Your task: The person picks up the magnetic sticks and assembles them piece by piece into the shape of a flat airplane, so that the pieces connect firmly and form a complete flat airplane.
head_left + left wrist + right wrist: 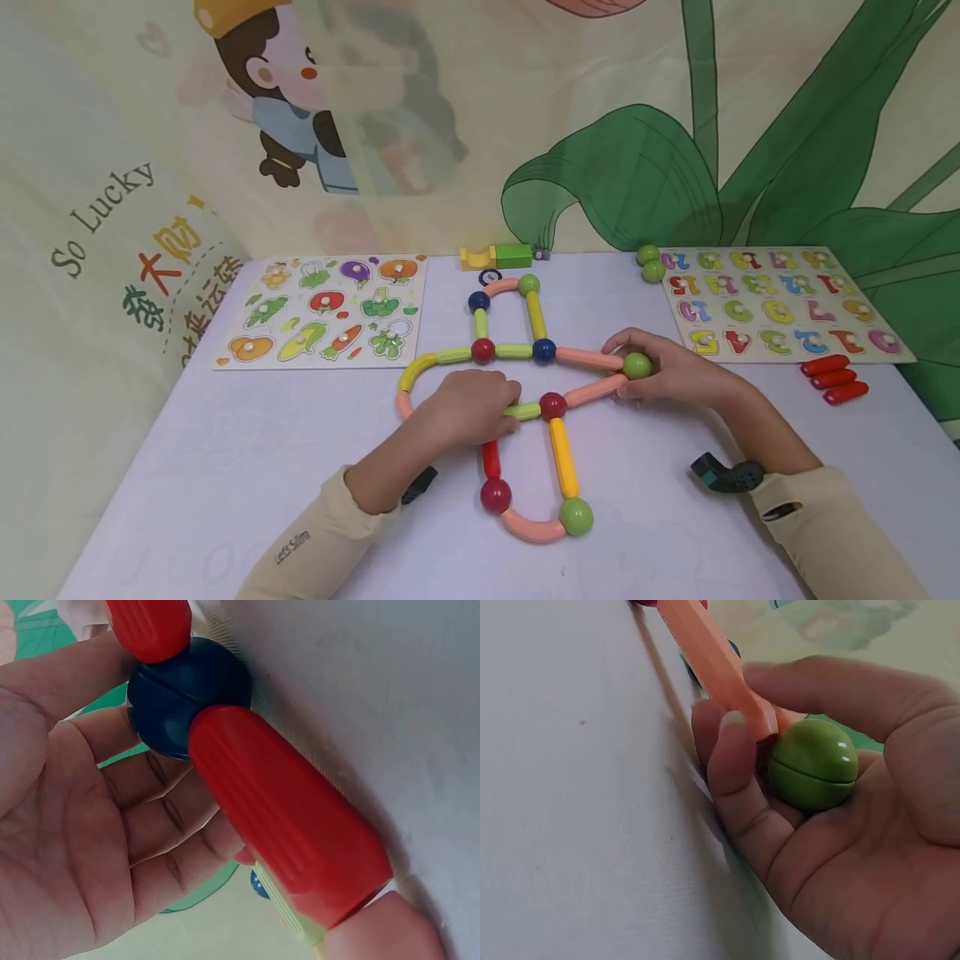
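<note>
A flat outline of coloured rods and balls lies on the white table. At its left middle, my left hand [468,408] holds a dark blue ball [187,697] between thumb and fingers; red rods [285,810] join that ball. The head view hides this ball under the hand. At the outline's right tip, my right hand [671,371] curls round a green ball [814,765]. Two pink rods [592,390] meet at it, and the fingers touch their ends. Nearby are a red ball [552,406], a blue ball [544,351] and a yellow rod [564,458].
A vegetable puzzle board [322,312] lies at the back left, a number puzzle board [780,304] at the back right. Green balls [651,263] and red rods [834,379] lie beside the number board. Yellow and green blocks [497,257] stand by the back cloth.
</note>
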Demonstrator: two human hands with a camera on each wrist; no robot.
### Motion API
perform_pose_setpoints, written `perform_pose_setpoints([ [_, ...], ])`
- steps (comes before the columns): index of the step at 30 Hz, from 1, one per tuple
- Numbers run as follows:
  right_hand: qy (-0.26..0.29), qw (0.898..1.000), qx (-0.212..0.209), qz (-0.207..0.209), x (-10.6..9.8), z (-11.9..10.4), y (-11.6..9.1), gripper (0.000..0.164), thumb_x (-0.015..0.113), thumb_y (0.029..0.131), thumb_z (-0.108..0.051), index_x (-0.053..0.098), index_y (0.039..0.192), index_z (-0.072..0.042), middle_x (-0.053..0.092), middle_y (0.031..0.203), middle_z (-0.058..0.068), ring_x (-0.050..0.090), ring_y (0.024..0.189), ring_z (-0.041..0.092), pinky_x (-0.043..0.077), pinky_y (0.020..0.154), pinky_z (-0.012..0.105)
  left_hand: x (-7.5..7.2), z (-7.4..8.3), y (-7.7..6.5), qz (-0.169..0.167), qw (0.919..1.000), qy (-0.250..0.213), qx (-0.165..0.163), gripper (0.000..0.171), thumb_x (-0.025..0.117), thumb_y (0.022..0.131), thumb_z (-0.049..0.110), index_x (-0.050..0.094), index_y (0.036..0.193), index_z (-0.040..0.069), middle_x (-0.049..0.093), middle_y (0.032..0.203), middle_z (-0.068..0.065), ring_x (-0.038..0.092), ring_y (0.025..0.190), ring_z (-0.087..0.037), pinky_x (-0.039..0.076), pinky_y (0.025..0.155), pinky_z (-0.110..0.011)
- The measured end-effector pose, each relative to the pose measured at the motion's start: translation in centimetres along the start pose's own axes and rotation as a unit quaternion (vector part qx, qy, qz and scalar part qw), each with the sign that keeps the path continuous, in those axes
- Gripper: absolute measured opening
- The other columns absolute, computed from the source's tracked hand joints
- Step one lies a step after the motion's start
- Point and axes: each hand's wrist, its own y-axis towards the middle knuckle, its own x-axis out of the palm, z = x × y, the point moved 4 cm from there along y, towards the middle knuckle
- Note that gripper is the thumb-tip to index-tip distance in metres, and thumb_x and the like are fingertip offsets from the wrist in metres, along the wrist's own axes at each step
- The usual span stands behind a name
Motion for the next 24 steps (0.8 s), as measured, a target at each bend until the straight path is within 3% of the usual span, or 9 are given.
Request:
perform_pose_setpoints([
  [7, 0.069, 0.997, 0.017, -0.043, 0.52, 0.45, 0.08, 0.049, 0.067, 0.081, -0.013, 0.044, 0.124, -0.013, 0.056, 0.081, 0.022, 0.053, 0.059, 0.034, 0.048, 0.062, 0.035, -0.01, -0.15, -0.08, -0.009, 0.9999, -0.009, 0.002, 0.031, 0.073, 0.074, 0.034, 0.064, 0.098, 0.018, 0.051, 0.071, 0.005, 0.049, 0.066, -0.011, 0.041, 0.054, -0.022],
  [10, 0.112, 0.992, 0.015, -0.051, 0.79, 0.62, 0.23, 0.05, 0.066, 0.082, -0.01, 0.043, 0.126, -0.009, 0.055, 0.084, 0.024, 0.051, 0.057, 0.031, 0.049, 0.055, 0.032, -0.02, -0.18, -0.13, -0.011, 0.9999, -0.013, 0.002, 0.03, 0.074, 0.074, 0.034, 0.064, 0.097, 0.017, 0.051, 0.071, 0.005, 0.049, 0.065, -0.011, 0.041, 0.054, -0.023],
  [13, 0.137, 0.989, 0.018, -0.049, 0.9, 0.67, 0.31, 0.054, 0.069, 0.078, -0.006, 0.044, 0.126, -0.009, 0.052, 0.094, 0.025, 0.054, 0.065, 0.029, 0.051, 0.055, 0.032, -0.06, -0.17, -0.2, -0.013, 0.9998, -0.015, 0.001, 0.03, 0.074, 0.074, 0.034, 0.064, 0.097, 0.017, 0.051, 0.07, 0.005, 0.05, 0.064, -0.011, 0.041, 0.054, -0.023],
  [18, 0.133, 0.99, 0.013, -0.045, 0.78, 0.51, 0.24, 0.062, 0.074, 0.072, -0.003, 0.046, 0.127, -0.01, 0.046, 0.11, 0.022, 0.053, 0.09, 0.032, 0.052, 0.065, 0.039, -0.09, -0.19, -0.35, -0.017, 0.9997, -0.015, 0.0, 0.029, 0.073, 0.075, 0.034, 0.063, 0.096, 0.016, 0.051, 0.07, 0.004, 0.049, 0.064, -0.011, 0.041, 0.053, -0.023],
  [24, 0.115, 0.99, 0.007, -0.077, 0.92, 0.34, 0.03, 0.059, 0.07, 0.077, -0.004, 0.044, 0.13, -0.01, 0.048, 0.111, 0.023, 0.056, 0.087, 0.037, 0.051, 0.072, 0.041, 0.02, -0.23, -0.56, -0.033, 0.9993, -0.018, -0.003, 0.028, 0.073, 0.074, 0.034, 0.063, 0.093, 0.017, 0.051, 0.068, 0.004, 0.049, 0.062, -0.011, 0.041, 0.053, -0.023],
])
